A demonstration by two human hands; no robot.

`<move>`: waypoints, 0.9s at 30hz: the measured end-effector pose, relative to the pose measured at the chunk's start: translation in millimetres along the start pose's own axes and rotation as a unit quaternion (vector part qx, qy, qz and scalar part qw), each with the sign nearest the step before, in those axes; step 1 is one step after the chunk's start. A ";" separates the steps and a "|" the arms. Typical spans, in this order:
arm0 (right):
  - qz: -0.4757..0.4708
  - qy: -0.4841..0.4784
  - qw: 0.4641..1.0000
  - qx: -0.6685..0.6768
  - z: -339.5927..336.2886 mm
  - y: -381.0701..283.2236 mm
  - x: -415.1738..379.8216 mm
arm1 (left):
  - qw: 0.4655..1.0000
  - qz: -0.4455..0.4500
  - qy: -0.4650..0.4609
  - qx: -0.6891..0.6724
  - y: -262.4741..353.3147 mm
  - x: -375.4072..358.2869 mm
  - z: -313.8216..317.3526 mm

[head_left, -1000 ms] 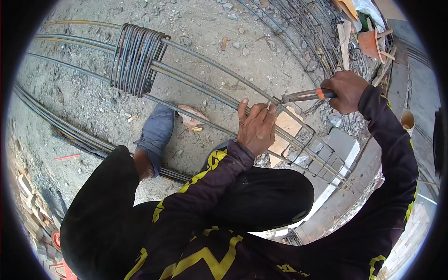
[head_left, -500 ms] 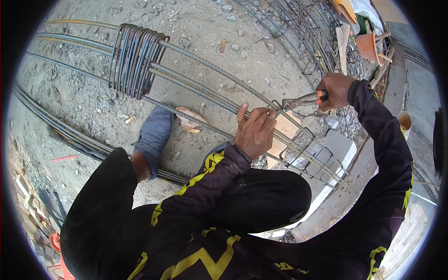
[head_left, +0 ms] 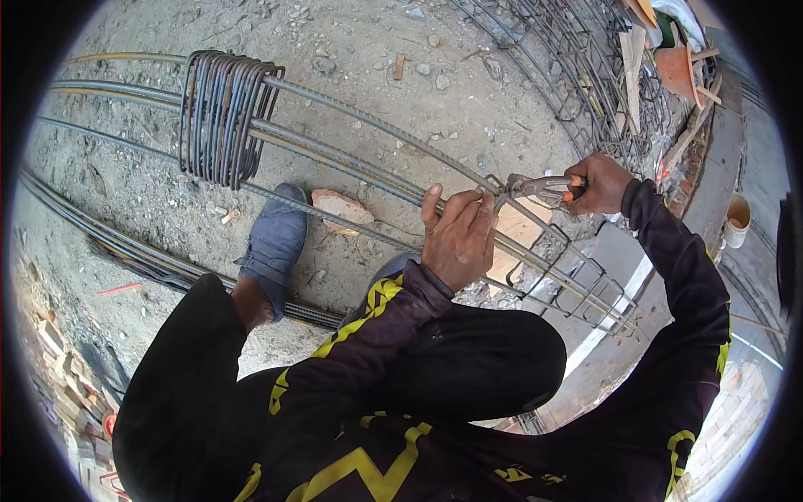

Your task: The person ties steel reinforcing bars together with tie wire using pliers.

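Observation:
Long steel bars (head_left: pixel 360 170) run diagonally from the upper left to the lower right. My left hand (head_left: pixel 459 237) rests over the bars, its fingertips at a stirrup joint on the upper bar; whether it grips the bars or only presses on them is unclear. My right hand (head_left: pixel 600 186) is closed on pliers (head_left: pixel 542 189) with orange-and-black handles. The plier jaws meet the bar and stirrup corner right beside my left fingertips. Several square stirrups (head_left: pixel 592 283) sit spaced along the right end of the bars. A tight bundle of stirrups (head_left: pixel 228 119) surrounds the bars at the left.
A pile of bent rebar cages (head_left: pixel 556 71) lies at the upper right, near an orange container (head_left: pixel 678 74). More bars (head_left: pixel 109 234) lie on the ground at the left. A brick piece (head_left: pixel 341 209) is beside my shoe (head_left: pixel 278 243). A bucket (head_left: pixel 738 221) stands far right.
The plier handles have drawn closer together, and my right hand has moved slightly down and right. My left hand stays at the joint. The view has shifted a little.

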State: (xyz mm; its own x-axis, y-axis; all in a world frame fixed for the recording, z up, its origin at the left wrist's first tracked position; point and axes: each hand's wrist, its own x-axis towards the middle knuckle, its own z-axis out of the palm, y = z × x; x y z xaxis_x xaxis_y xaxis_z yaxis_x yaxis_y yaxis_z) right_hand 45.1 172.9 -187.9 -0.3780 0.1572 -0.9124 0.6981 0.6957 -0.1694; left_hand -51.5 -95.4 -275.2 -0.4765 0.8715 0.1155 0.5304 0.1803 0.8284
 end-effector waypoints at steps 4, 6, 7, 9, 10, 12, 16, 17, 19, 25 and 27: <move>-0.014 0.035 0.999 0.003 21.8 1.7 -6.2 | 1.000 -0.011 -0.005 0.008 -0.9 -1.3 2.2; -0.046 0.117 0.991 -0.050 19.2 -7.0 -12.8 | 1.000 -0.008 -0.011 0.022 -0.3 0.0 1.5; 0.032 0.075 0.989 -0.120 9.8 -12.2 -15.4 | 1.000 -0.002 -0.009 0.022 -0.4 2.1 0.8; -0.110 0.235 0.930 -0.261 -5.7 -6.5 -23.0 | 1.000 0.006 -0.010 0.019 2.9 2.5 -1.1; -0.178 0.312 0.875 -0.326 -12.6 -3.6 -26.1 | 1.000 0.008 -0.011 0.016 4.0 1.7 -0.8; -0.230 0.378 0.810 -0.385 -28.1 -14.1 -28.4 | 1.000 0.010 -0.010 0.013 4.3 2.6 -0.5; -0.236 0.307 0.806 -0.447 -44.6 -37.2 -21.9 | 1.000 0.011 -0.001 0.015 1.1 2.4 1.1; -0.166 0.170 0.865 -0.441 -51.2 -40.6 -23.3 | 1.000 0.012 0.002 0.014 -0.6 2.7 1.9; -0.080 -0.008 0.937 -0.341 -62.8 -48.1 -22.7 | 1.000 0.012 0.000 0.013 -1.1 0.6 1.7; -0.243 0.272 0.853 -0.374 -43.5 -31.3 -23.2 | 1.000 0.013 0.008 0.003 1.4 3.0 2.1; -0.105 0.077 0.942 -0.310 -52.5 -48.4 -22.9 | 1.000 0.009 0.004 0.003 -0.4 0.8 1.7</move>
State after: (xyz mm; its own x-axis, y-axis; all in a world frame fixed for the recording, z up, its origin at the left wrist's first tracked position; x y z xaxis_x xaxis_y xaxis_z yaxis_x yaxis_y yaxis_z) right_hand -11.9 172.4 -139.2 -0.5850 0.0380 -0.8102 0.1280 0.9907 -0.0460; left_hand -50.9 -94.0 -276.4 -0.4726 0.8710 0.1344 0.5423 0.1672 0.8234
